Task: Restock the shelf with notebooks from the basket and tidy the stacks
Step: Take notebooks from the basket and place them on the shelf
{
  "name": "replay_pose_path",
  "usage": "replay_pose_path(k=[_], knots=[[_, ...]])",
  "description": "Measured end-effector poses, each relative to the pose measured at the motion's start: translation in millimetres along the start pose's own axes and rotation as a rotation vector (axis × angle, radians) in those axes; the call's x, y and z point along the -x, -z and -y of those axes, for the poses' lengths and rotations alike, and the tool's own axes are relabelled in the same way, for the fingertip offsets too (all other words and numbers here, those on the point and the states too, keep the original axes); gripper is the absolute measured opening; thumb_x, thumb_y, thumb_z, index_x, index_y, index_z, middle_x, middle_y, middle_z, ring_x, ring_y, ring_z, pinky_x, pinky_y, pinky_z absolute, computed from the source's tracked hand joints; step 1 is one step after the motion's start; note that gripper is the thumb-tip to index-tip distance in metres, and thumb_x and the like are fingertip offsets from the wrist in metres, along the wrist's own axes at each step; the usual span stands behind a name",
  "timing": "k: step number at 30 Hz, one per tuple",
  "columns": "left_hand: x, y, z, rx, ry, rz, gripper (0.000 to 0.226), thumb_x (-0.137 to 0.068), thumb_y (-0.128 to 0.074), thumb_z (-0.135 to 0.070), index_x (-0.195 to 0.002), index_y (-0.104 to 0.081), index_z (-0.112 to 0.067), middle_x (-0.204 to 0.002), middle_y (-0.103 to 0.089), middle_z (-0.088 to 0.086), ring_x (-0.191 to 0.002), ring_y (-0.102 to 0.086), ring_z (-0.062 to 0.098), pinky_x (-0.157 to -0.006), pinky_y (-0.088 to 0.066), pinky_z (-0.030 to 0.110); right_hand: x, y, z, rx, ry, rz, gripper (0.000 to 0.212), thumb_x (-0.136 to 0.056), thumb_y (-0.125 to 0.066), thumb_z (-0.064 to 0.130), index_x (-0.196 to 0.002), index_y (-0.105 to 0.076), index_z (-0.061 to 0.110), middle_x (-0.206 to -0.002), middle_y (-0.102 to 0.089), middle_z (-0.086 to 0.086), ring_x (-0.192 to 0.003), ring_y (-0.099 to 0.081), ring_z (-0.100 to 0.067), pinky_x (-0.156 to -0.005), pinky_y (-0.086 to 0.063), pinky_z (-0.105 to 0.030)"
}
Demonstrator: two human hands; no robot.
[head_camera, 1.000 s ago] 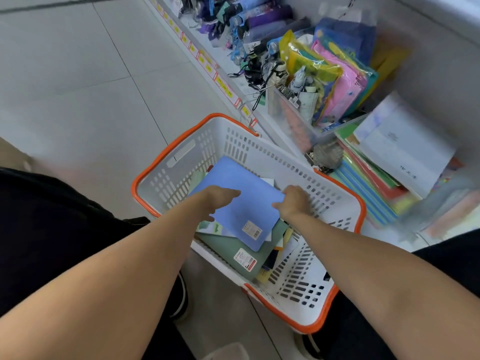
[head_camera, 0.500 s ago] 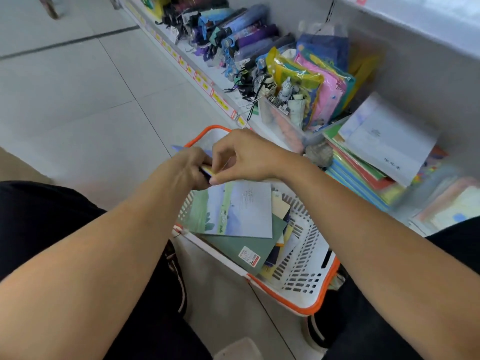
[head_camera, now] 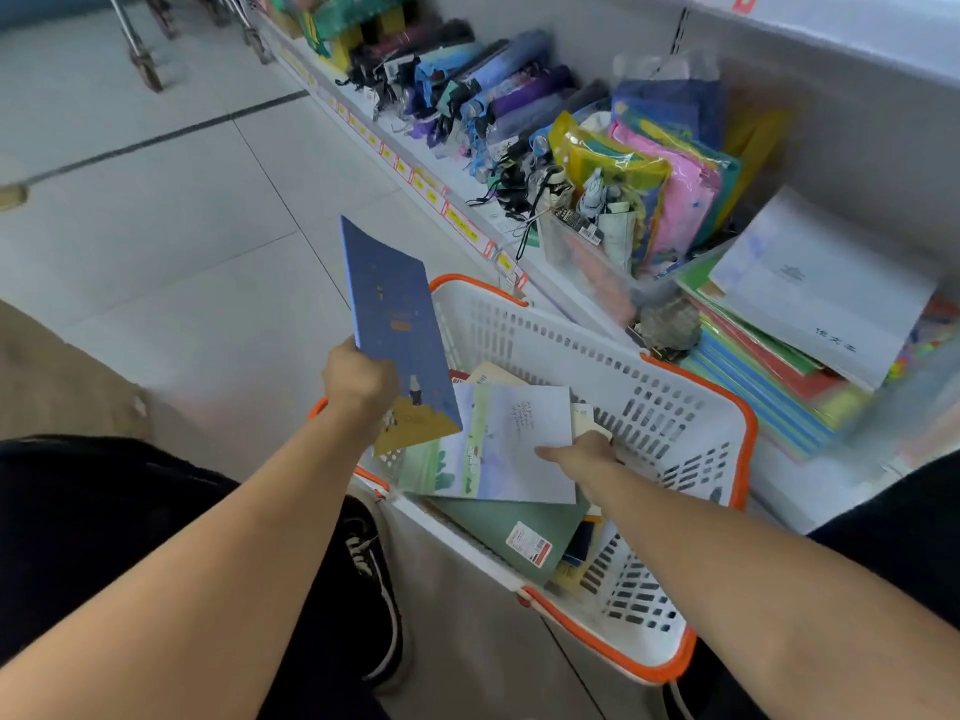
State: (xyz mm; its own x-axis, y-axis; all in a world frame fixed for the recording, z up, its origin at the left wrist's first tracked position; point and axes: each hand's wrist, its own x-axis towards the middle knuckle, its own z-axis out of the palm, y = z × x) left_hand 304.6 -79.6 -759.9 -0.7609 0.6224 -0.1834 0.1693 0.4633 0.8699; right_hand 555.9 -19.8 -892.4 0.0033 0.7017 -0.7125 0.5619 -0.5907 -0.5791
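A white basket with an orange rim (head_camera: 571, 330) stands on the floor between my knees. My left hand (head_camera: 358, 379) grips a blue notebook (head_camera: 395, 324) by its lower edge and holds it tilted above the basket's left corner. My right hand (head_camera: 582, 454) reaches into the basket and pinches the right edge of a pale notebook with a green and lilac landscape cover (head_camera: 498, 444). Under it lies a green notebook (head_camera: 509, 527) with a red price label. On the low shelf to the right sits a slanted stack of notebooks (head_camera: 810, 304), white on top.
The shelf (head_camera: 810, 491) holds a clear bin of bright pouches (head_camera: 649, 189) beside the stack, with folded umbrellas (head_camera: 483, 90) further left. Yellow price tags line the shelf edge. Grey floor tiles spread to the left. My black shoe (head_camera: 374, 589) rests by the basket's near side.
The blue notebook has come up out of the basket in my left hand and turned cover-up. My right hand let it go and dropped back in onto the pale landscape notebook.
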Motion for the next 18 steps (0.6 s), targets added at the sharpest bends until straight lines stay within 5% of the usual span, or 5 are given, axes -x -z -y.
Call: replay_pose_path(k=[4,10,15,18], knots=[[-4,-4,10,-0.088,-0.059,0.034,0.017,-0.078,-0.053,-0.014,-0.069,-0.06,-0.026,-0.065,-0.062,-0.006,-0.055,-0.05,0.017,-0.048,-0.04,0.027,-10,-6,6,0.086,-0.072,-0.054,0.063,-0.072,-0.086,0.03,-0.119,-0.059,-0.001,-0.115,-0.065,-0.018,-0.107,-0.061,-0.034,-0.09,-0.055,-0.043],[-8,-2,7,-0.199,-0.162,0.044,0.029,-0.082,-0.046,-0.002,-0.089,-0.062,-0.026,-0.082,-0.066,0.004,-0.068,-0.057,0.027,-0.056,-0.045,0.031,-13,3,17,-0.198,-0.045,0.047,0.043,-0.087,-0.07,0.005,-0.126,-0.054,-0.007,-0.123,-0.062,-0.022,-0.108,-0.062,-0.035,-0.095,-0.052,-0.05],[-11,29,-33,-0.444,-0.286,-0.006,0.033,-0.076,-0.052,-0.002,-0.097,-0.064,-0.023,-0.079,-0.062,0.006,-0.069,-0.056,0.032,-0.056,-0.037,0.03,46,69,103,0.139,0.487,0.08,0.044,-0.088,-0.07,0.004,-0.13,-0.058,0.002,-0.131,-0.061,-0.015,-0.117,-0.061,-0.031,-0.096,-0.052,-0.04],[-15,46,-80,-0.484,-0.341,0.049,0.027,-0.078,-0.057,-0.006,-0.099,-0.065,-0.021,-0.084,-0.063,0.009,-0.076,-0.057,0.03,-0.064,-0.041,0.034,114,139,172,0.383,0.752,0.169,0.04,-0.087,-0.073,0.011,-0.124,-0.065,0.022,-0.114,-0.07,0.016,-0.108,-0.066,-0.006,-0.079,-0.051,-0.012]])
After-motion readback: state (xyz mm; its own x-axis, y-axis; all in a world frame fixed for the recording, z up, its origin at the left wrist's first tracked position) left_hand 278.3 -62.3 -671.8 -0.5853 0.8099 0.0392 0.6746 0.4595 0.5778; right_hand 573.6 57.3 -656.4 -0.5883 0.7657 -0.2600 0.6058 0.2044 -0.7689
